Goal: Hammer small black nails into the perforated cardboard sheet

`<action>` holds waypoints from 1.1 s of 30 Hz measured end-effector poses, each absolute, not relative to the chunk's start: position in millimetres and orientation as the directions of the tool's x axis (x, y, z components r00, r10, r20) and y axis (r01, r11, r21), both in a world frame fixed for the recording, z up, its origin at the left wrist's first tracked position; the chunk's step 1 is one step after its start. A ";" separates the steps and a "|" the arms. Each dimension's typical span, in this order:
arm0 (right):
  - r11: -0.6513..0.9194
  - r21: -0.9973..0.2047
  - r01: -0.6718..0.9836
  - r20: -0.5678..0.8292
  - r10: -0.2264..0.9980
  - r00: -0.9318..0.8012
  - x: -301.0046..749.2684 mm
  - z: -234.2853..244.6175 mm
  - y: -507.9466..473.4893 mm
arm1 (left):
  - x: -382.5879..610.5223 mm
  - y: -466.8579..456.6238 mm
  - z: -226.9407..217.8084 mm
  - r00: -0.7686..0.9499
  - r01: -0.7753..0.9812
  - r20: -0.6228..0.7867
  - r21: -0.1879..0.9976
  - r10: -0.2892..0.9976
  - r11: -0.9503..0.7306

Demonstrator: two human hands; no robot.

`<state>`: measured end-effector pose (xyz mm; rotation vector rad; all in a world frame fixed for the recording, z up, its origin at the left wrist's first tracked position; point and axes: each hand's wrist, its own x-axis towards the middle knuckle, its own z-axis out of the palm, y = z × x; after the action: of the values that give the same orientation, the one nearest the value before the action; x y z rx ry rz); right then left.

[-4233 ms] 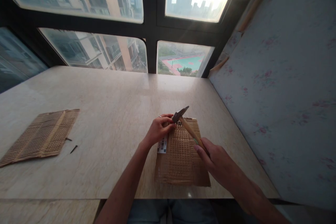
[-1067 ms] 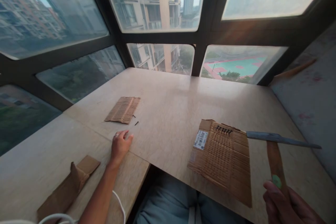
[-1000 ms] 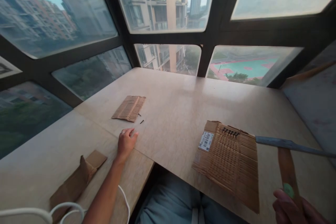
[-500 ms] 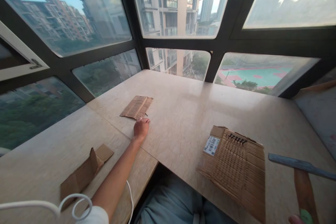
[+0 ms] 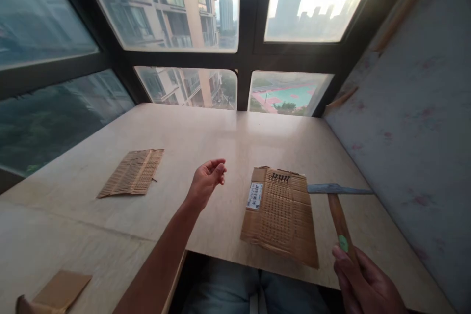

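Note:
My right hand (image 5: 368,279) is wrapped round the wooden handle of a hammer (image 5: 340,216), which has a long grey metal head and a green sticker. The head lies just off the right edge of a brown cardboard piece (image 5: 283,221). Along that cardboard's far edge is a row of several dark nails (image 5: 280,177), and a white barcode label (image 5: 254,196) is on its left side. My left hand (image 5: 208,181) is over the table, left of this cardboard, with thumb and fingertips pinched. What they hold, if anything, is too small to make out.
A smaller perforated cardboard sheet (image 5: 130,172) lies at the left, a thin dark nail-like piece (image 5: 154,180) beside it. A folded cardboard scrap (image 5: 62,288) is at the near left. Dark-framed windows border the pale table (image 5: 206,130); a patterned wall (image 5: 401,122) rises at right.
The view has swung right. My left hand has come away from the small cardboard sheet toward the larger one, fingers pinched. The right hand and hammer have come further into view.

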<state>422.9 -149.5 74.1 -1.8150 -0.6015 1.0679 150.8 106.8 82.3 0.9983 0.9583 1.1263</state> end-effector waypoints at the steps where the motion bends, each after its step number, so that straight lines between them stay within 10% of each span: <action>1: -0.461 -0.886 -0.046 -0.417 0.752 0.511 422.1 73.7 -149.7 | 168.3 106.6 88.2 0.231 -0.288 -0.099 0.943 0.968 0.166; 15: -0.405 -0.901 -0.156 -0.400 0.637 0.659 414.5 84.8 -143.0 | 255.1 119.0 77.5 0.499 -0.282 -0.153 0.902 0.853 0.327; 33: -0.464 -0.878 -0.119 -0.428 0.649 0.629 419.7 76.9 -146.1 | 275.6 130.3 51.8 0.478 0.073 0.153 0.974 0.865 -0.213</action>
<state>419.7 -146.1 76.9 -1.8468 -0.4236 0.9576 275.6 130.3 51.8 1.6298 0.8243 0.9033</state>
